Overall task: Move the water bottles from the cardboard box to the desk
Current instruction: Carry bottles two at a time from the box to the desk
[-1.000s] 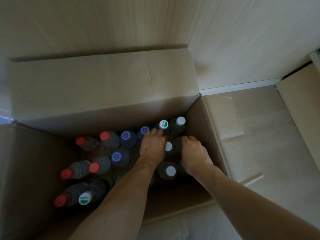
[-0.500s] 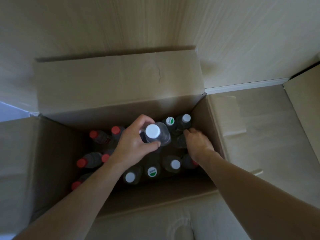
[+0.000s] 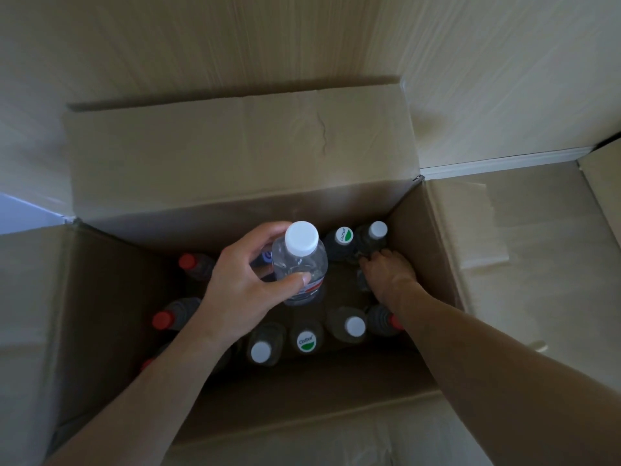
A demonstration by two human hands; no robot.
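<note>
Cardboard box (image 3: 235, 156), open at the top with its flaps folded outward, fills most of the head view; it stands on a pale floor (image 3: 524, 237) against a light wood-grain wall (image 3: 201, 38). A white skirting board (image 3: 504, 161) runs along the base of the wall on the right. Water bottles stand upright inside the box, seen from above by their caps: red caps (image 3: 162, 320) along the left side, plain white caps (image 3: 355, 326) toward the near right, and green-and-white printed caps (image 3: 307, 342) among them. Left hand (image 3: 240, 290), raised above the bottles still in the box, holds a clear bottle with a white cap (image 3: 300, 260) upright, its fingers curled round the far side of the shoulder and its thumb pressed on the near side; the bottle's lower part reaches down among the others in the box. Right hand (image 3: 386, 275) reaches deep into the right side of the box, just below a bottle with a white cap (image 3: 377, 230) in the far right corner; its fingers curve downward among the bottles, and whether they grip one cannot be told in the shadow.
</note>
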